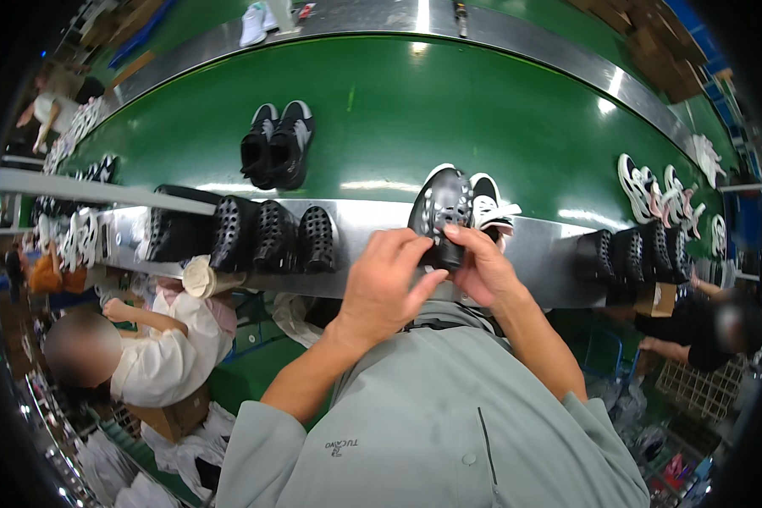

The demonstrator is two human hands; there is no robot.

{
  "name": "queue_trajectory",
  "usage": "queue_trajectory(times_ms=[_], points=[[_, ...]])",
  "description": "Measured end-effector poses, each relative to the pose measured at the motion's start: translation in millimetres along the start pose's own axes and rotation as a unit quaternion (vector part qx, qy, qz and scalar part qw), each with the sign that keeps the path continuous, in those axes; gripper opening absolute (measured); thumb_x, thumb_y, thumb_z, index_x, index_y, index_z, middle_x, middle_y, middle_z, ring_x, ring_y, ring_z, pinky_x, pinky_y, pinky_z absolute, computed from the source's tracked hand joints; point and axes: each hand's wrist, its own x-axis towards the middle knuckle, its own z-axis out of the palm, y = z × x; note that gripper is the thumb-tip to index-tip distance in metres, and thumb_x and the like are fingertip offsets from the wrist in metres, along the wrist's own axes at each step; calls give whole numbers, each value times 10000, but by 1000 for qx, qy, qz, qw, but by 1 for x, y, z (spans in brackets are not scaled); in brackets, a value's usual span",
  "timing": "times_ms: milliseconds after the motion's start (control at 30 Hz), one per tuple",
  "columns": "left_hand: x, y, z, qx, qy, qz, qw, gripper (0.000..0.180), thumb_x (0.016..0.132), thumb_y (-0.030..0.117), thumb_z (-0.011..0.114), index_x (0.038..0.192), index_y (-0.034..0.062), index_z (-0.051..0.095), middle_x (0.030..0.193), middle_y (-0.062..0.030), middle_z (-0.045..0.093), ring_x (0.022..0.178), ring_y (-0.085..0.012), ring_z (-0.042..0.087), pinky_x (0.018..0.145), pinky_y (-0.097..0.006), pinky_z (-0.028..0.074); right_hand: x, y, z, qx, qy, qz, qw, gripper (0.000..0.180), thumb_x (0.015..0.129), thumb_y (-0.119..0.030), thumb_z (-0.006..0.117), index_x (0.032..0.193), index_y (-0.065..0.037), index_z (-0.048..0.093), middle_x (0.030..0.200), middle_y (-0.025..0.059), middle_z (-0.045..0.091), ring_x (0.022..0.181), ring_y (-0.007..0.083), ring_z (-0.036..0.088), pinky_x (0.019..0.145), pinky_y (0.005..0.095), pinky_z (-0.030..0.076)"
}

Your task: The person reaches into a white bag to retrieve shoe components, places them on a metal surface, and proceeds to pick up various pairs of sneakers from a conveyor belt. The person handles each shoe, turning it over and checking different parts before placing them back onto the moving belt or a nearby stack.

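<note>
A black, shoe-shaped piece full of round holes [445, 206] is at the near edge of the green belt, right in front of me. My left hand [383, 282] has its fingers curled against its left side, with the thumb by its near end. From the other side, my right hand [486, 264] grips it, the thumb pressing on its top. A light sole edge shows around its far end; whether it sits on or in a sneaker I cannot tell. Just to its right lies a black-and-white sneaker [485, 196] with a pale pink inside, partly covered by my right hand.
Black perforated pieces [317, 240] stand along the metal ledge [364, 222] at left; several similar ones [626, 254] stand at right. A pair of black-grey sneakers [290, 144] lies on the green belt [381, 102]. White-and-black sneakers [633, 188] sit at far right. Co-workers flank me.
</note>
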Motion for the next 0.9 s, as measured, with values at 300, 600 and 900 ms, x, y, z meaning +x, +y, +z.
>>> queue_trajectory(times_ms=[300, 600, 900], points=[[42, -48, 65, -497, -47, -319, 806, 281, 894, 23, 719, 1158, 19, 623, 1063, -63, 676, 941, -130, 641, 863, -272, 529, -38, 14, -23, -452, 132, -127, 873, 606, 904, -433, 717, 1238, 42, 544, 1024, 135, 690, 907, 241, 695, 719, 408, 565], [32, -48, 115, -340, -75, -383, 856, 297, 906, 83, 717, 1177, 0, 627, 1032, -97, 684, 933, -208, 657, 849, -326, 528, -75, 15, -19, -663, 201, -157, 703, 540, 853, -440, 766, 997, 49, 590, 722, 238, 668, 706, 450, 677, 671, 504, 544], [55, -105, 138, -46, -187, 20, 981, 202, 892, 127, 702, 1003, -42, 708, 1084, -240, 672, 1045, -420, 624, 922, -461, 504, -42, 30, -61, -748, 233, -133, 607, 420, 882, -347, 727, 881, 56, 609, 635, 252, 627, 622, 462, 641, 597, 543, 510]])
